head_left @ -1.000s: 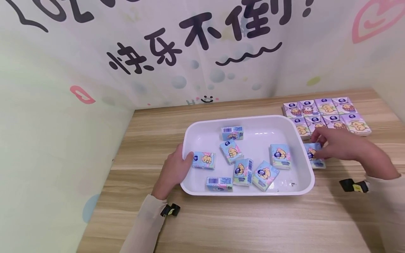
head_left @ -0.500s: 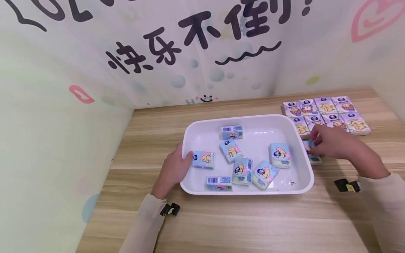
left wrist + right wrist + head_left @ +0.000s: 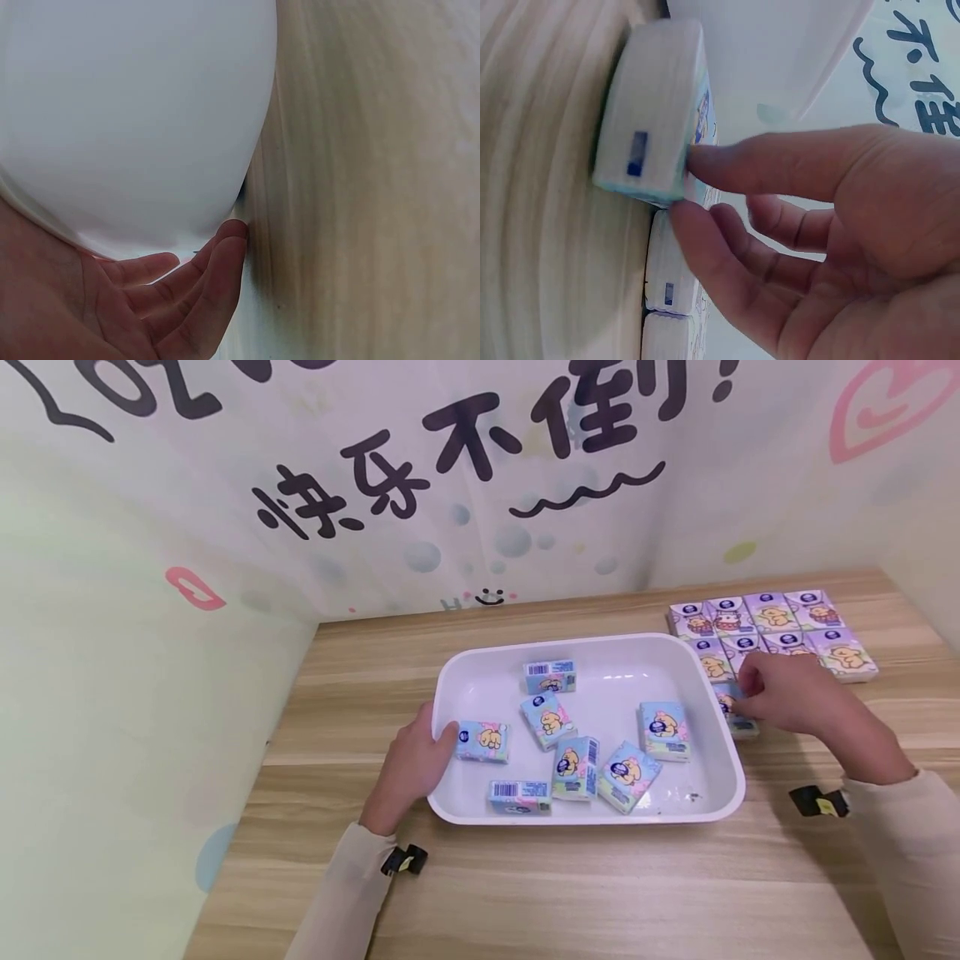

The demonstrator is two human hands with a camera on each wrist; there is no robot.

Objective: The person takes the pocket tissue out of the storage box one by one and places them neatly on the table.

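In the head view, my left hand (image 3: 408, 758) grips the left end of a white plastic tray (image 3: 609, 702), thumb over the rim. The left wrist view shows its fingers (image 3: 199, 311) against the outside of the tray wall (image 3: 142, 120). Just beyond the tray's right end, my right hand (image 3: 798, 695) holds a small blue tissue pack (image 3: 744, 727) by thumb and forefinger. Seen from the right wrist, that pack (image 3: 649, 94) lies flat on the wood, its end against the row of purple packs (image 3: 671, 266). The thumb rests on its printed top, the forefinger at its edge.
Several blue tissue packs (image 3: 630, 775) lie scattered inside the tray, some on their sides. Two rows of purple tissue packs (image 3: 772, 614) stand side by side at the back right of the wooden table (image 3: 570, 893). A printed curtain (image 3: 360, 577) hangs along the back.
The right hand has slid the blue tissue pack left and back, up against the front row of purple packs. The left hand and the tray have stayed put.
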